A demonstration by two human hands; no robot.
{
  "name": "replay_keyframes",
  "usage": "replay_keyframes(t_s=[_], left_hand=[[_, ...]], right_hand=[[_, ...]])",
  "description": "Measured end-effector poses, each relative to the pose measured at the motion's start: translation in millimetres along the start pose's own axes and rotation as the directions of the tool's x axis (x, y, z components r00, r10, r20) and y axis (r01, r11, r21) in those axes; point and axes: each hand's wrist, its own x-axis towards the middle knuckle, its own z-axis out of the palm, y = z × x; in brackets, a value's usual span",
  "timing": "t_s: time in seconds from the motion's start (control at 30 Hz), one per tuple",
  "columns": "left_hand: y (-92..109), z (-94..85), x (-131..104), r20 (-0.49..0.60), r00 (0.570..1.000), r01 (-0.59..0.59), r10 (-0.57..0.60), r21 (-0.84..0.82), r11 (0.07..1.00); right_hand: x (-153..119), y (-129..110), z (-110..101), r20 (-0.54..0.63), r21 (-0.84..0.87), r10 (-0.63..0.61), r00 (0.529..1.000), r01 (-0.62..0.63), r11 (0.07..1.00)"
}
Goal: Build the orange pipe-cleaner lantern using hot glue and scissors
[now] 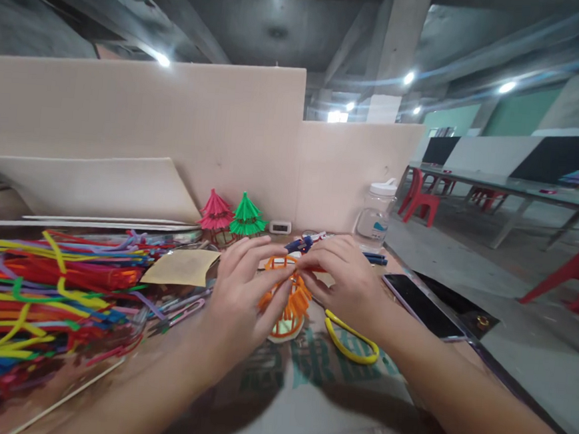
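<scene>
1. Board [127,117]: it stands behind the work, so it limits reach forward.
2. Table [50,389]: its right edge runs just past the phone [425,306]; a wide swing of the right forearm could push the phone toward it.
3. Stems [63,286]: heaped along the left side, they crowd that way. A trailing left sweep could snag some; there is more room for moving back toward the person, over the sheet [324,407].
4. Left hand [238,290]: thumb and forefinger reach inward, other fingers loosely bent. Right hand [348,275]: fingers curled, tips drawn in close to the left's. Whether either pinches anything cannot be told.
5. Bottle [374,217]: upright beyond the right hand; a forward knock could tip it.
6. Orange piece [295,304]: upright between and below the hands, on a pale round base. Its thin frame could bend or lean if the fingers press unevenly.
7. Yellow loop [353,339]: near the right wrist, which could drag it.
8. Blue tool [299,244]: just beyond the fingertips, perhaps a glue gun; if hot, a slip forward could burn.
</scene>
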Motion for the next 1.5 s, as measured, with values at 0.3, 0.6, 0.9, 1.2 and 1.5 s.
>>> replay_keyframes(t_s=[0.3, 0.6, 0.9, 1.2, 1.5], left_hand=[[12, 4.8, -6, 0.100, 0.993, -0.079, 0.063, 0.167, 0.983], [12, 4.5, -6, 0.162, 0.983, -0.094, 0.081, 0.072, 0.993], [9, -4.2, 5, 0.195, 0.979, 0.100, -0.066, -0.170, 0.980], [-11, 6.2, -3, 0.139, 0.990, 0.022, -0.012, -0.071, 0.997], [-11, 0.6, -1, 0.089, 0.996, 0.035, -0.030, -0.060, 0.998]], right_hand=[[-12, 7, 10, -0.129, 0.158, 0.119, 0.984, -0.098, 0.983], [-40, -2, 4, 0.003, 0.080, 0.013, 1.000, -0.013, 0.997], [-56, 13, -24, 0.092, 0.017, 0.382, 0.919, -0.385, 0.923], [-122, 40, -13, 0.567, -0.156, 0.503, 0.652, -0.515, 0.843], [-146, 52, 6, 0.535, -0.133, 0.606, 0.589, -0.649, 0.749]])
